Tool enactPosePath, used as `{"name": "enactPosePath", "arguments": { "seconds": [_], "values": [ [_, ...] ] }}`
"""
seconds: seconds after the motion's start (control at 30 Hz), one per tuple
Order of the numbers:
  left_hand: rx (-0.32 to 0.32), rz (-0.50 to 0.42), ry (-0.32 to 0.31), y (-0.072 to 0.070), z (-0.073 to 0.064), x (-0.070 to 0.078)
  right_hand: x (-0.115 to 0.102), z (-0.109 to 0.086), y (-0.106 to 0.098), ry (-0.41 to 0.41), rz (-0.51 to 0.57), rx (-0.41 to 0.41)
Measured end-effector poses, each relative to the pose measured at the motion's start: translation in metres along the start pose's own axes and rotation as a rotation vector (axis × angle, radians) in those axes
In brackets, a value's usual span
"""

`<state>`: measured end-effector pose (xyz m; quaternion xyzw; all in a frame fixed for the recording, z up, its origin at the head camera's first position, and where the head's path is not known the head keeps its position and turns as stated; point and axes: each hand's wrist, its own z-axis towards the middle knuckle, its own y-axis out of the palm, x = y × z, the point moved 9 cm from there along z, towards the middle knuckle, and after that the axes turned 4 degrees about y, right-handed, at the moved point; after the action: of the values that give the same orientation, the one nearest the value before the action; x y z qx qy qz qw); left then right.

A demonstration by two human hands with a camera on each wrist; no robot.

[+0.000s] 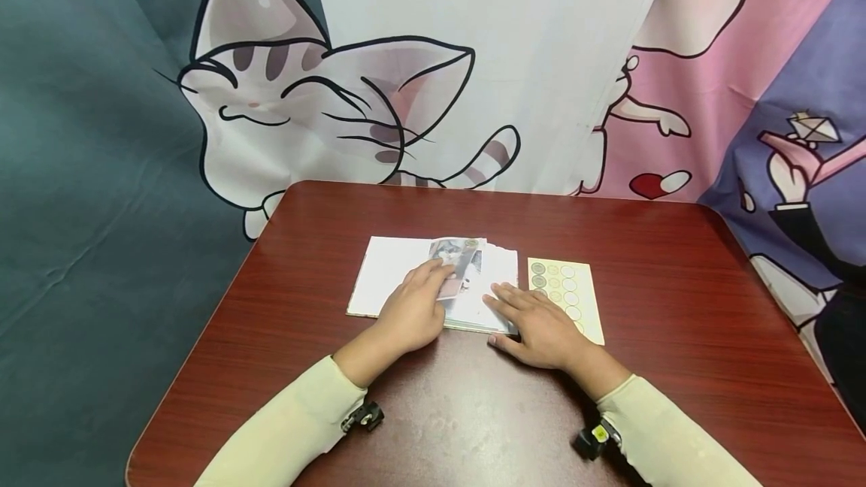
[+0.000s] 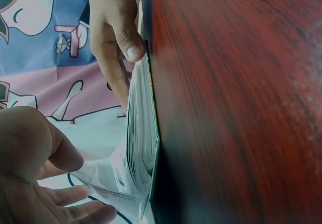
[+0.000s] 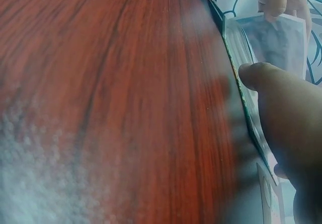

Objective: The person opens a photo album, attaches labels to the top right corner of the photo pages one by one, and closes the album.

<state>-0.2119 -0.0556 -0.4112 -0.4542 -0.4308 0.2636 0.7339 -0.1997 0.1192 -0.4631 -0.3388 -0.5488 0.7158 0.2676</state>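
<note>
An open album (image 1: 392, 258) with white pages and a green-edged cover lies on the table. One translucent page (image 1: 456, 250) bearing a picture stands lifted near the middle. My left hand (image 1: 413, 310) pinches that page between thumb and fingers; the left wrist view shows the page edge (image 2: 100, 189) between them. My right hand (image 1: 541, 325) lies with fingers spread over the right-hand pages, its thumb (image 3: 256, 75) at the near edge of the page stack. Just beyond the right hand is a yellow sheet of round stickers (image 1: 585, 291), partly covered by that hand.
The reddish-brown wooden table (image 1: 676, 284) extends around the album on all sides. Behind it hangs a cartoon-printed cloth (image 1: 541, 36) with a cat. A small dark camera (image 1: 368, 415) is strapped at the left wrist, another camera (image 1: 588, 442) at the right.
</note>
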Motion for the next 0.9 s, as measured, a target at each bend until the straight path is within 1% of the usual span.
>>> {"name": "enactPosePath", "arguments": {
  "seconds": [0.23, 0.43, 0.57, 0.77, 0.9],
  "values": [
    [0.049, -0.026, 0.025, -0.006, -0.002, 0.0, 0.001, 0.0, 0.001, 0.003, -0.007, 0.0],
    [0.079, -0.063, 0.019, -0.008, -0.002, -0.002, 0.001, 0.0, 0.001, 0.006, -0.002, -0.001],
    [0.104, -0.094, -0.013, -0.011, -0.003, -0.005, 0.002, -0.001, 0.002, 0.013, -0.005, -0.007],
    [0.105, -0.123, -0.085, -0.015, -0.005, -0.013, 0.003, -0.001, 0.003, 0.018, -0.002, -0.012],
    [0.139, -0.123, -0.131, -0.022, -0.008, -0.02, 0.003, -0.001, 0.003, 0.018, -0.003, -0.012]
  ]
}}
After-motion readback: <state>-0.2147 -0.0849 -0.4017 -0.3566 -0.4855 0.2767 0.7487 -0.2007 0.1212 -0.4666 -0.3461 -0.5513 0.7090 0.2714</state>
